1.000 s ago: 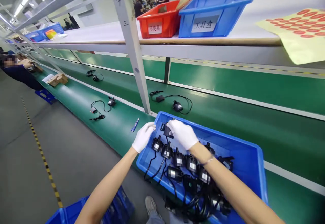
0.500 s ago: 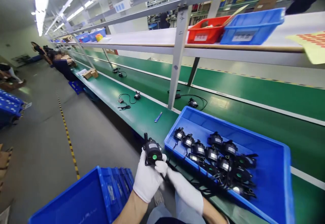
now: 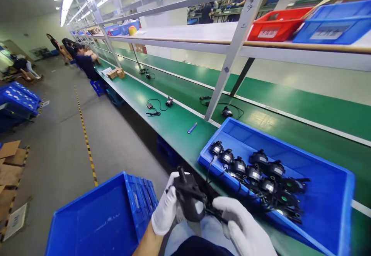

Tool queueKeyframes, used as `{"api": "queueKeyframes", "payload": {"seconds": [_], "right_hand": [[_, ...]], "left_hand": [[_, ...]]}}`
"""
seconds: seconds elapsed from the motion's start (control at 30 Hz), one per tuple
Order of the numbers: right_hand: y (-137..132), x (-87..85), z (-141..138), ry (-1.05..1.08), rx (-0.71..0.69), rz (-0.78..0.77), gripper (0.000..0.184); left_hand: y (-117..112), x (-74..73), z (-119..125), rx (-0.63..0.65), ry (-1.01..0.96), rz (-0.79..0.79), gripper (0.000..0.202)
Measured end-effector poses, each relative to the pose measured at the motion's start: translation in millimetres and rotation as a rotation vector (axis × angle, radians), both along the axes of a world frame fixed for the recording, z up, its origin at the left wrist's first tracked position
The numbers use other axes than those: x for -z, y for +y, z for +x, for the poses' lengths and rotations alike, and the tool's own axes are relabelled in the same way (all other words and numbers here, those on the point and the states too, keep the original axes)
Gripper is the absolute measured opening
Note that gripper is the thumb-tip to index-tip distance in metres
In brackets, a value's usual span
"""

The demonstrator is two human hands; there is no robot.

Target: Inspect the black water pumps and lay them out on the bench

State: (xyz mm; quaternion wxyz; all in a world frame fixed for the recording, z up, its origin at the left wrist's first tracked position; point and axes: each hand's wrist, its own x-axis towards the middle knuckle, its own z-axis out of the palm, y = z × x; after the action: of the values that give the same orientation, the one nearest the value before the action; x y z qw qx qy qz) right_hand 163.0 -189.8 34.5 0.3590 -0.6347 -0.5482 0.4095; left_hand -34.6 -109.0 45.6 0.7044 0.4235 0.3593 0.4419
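Note:
My left hand [image 3: 165,209], in a white glove, grips a small black pump [image 3: 189,198] from its left side. The pump is tilted, with its stubby outlet pipe pointing up. From its right side a black cable [image 3: 217,214] runs to my right hand [image 3: 243,221], also gloved, whose curled fingers close around the cable. The fingertips there are partly hidden. Just right of the hands, a blue tray [image 3: 337,178] on the bench holds several similar black pumps [image 3: 255,174] with their cables.
The green bench [image 3: 176,132] carries a blue utility knife [image 3: 192,128], a pump with a cable [image 3: 169,101] and another pump [image 3: 227,112]. Blue crates [image 3: 95,213] stand at lower left. Red [image 3: 278,24] and blue bins [image 3: 333,26] sit on the shelf. A person [image 3: 85,62] sits farther along.
The pump has been turned over, so its green-dotted end no longer faces me, and it is closer. My right hand has moved off the pump to the right, along the cable. The view has shifted.

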Motion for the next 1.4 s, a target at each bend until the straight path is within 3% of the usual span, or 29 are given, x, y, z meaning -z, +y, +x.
{"api": "queueKeyframes", "payload": {"seconds": [0.07,0.2,0.37,0.53,0.63,0.73,0.87,0.93,1.0,1.13,1.2,1.27,1.33,1.4], "right_hand": [[5.7,-0.8,1.4,0.133,-0.003,-0.019,0.048],[15.2,-6.7,2.8,0.320,-0.052,-0.064,0.062],[16.8,-20.6,7.8,0.325,-0.104,0.014,0.065],[27.2,-35.7,15.6,0.140,-0.044,-0.030,0.054],[37.6,-34.3,20.7,0.299,0.012,-0.080,0.053],[47.9,-27.3,22.9,0.593,0.098,-0.319,0.059],[58.1,-29.6,19.6,0.555,0.129,-0.397,0.066],[60.1,-37.8,15.7,0.465,0.095,-0.336,0.068],[60.0,-46.8,12.0,0.431,0.028,-0.280,0.069],[56.5,-53.2,8.5,0.523,0.005,-0.304,0.064],[55.5,-49.6,7.1,0.467,0.022,-0.298,0.056],[56.4,-45.0,4.0,0.322,0.003,-0.231,0.046],[59.2,-42.6,0.1,0.140,-0.024,-0.209,0.027],[62.9,-43.0,-1.6,0.048,-0.044,-0.238,0.026]], "left_hand": [[-10.8,-1.0,-4.3,-0.065,0.241,0.235,0.064],[-26.4,7.2,-3.3,-0.178,0.565,0.676,0.086],[-28.4,10.0,5.3,-0.236,0.638,0.844,0.094],[-25.2,5.4,12.9,-0.192,0.615,0.758,0.099],[-23.4,-0.7,13.5,-0.089,0.488,0.511,0.114],[-20.9,-10.8,11.7,0.012,0.305,0.202,0.091],[-12.9,-15.7,14.3,0.112,0.350,0.085,0.065],[-4.9,-8.4,20.0,0.114,0.308,0.037,0.064],[4.6,4.9,27.2,0.097,0.109,-0.127,0.054],[16.9,32.0,38.2,0.112,-0.196,-0.403,0.047],[17.1,37.0,40.3,0.074,-0.291,-0.452,0.039],[14.8,33.9,40.4,0.043,-0.280,-0.404,0.038],[12.9,24.7,38.5,0.043,-0.078,-0.215,0.045],[14.9,16.2,35.1,0.051,0.124,-0.034,0.050]]}}
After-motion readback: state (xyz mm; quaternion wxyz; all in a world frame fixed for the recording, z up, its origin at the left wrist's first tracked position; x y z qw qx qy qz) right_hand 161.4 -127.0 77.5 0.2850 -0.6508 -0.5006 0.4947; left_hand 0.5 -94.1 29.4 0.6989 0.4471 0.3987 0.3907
